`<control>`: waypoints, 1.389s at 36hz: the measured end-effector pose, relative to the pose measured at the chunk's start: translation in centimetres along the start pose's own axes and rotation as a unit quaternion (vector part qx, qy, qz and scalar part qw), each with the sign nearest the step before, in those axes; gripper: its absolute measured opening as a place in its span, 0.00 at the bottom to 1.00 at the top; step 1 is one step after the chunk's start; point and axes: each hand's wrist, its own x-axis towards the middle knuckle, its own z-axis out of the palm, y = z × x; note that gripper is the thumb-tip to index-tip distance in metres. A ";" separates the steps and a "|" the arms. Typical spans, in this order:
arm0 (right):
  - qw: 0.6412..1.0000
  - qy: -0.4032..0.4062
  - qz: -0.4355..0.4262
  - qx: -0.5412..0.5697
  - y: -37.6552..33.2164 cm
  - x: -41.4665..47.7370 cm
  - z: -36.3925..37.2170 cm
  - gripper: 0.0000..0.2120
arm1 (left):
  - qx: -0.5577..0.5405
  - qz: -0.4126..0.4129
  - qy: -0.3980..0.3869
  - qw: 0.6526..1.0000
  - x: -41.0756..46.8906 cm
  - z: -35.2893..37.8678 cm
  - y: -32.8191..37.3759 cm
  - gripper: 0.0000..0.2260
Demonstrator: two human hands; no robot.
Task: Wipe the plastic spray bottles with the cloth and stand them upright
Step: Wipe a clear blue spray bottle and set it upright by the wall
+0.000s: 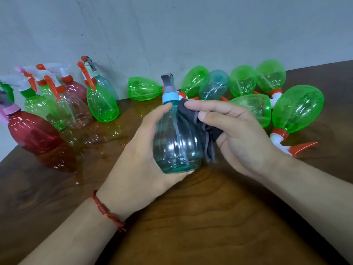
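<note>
My left grip (141,150) is wrapped round the teal bottle (175,142), thumb up near its blue collar and fingers curled round the far side. That keeps the bottle nearly upright between my two grips, so it cannot turn away from the rubbing. My right grip (235,134) pinches the dark grey cloth (208,134), bunched between thumb and fingers, and presses it against the side of the bottle nearest that grip. Bunched like this, the cloth makes a firm pad to work into the ribs of the plastic. Whether the base touches the desk (191,217) or hangs just above it, I cannot tell.

Out beyond my left grip, the standing bottles (103,104) are grouped upright near the wall (172,35), in green, red and clear. I judge those to be the finished ones, kept to one side so they do not mix with the rest. Beyond my right grip, the lying bottles (298,109), mostly green, are heaped on their sides, within easy reach for the next pick. There are quite a few of them, so I reckon the job is around halfway.
</note>
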 end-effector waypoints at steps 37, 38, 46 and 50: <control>0.997 -0.007 -0.021 -0.074 -0.4 0.0 0.1 0.14 | 0.006 -0.029 0.016 0.999 -0.3 0.5 -0.7 0.53; 0.997 -0.013 -0.026 -0.078 -0.3 -0.1 0.2 0.14 | 0.006 -0.025 0.022 0.999 -0.3 0.6 -1.0 0.53; 0.965 -0.067 -0.086 -0.239 0.7 -0.8 0.5 0.16 | -0.005 -0.103 0.146 0.984 0.1 -0.1 -1.6 0.51; 0.931 -0.088 -0.112 -0.337 1.1 -1.6 1.0 0.17 | -0.008 -0.141 0.176 0.974 0.3 -0.2 -1.4 0.49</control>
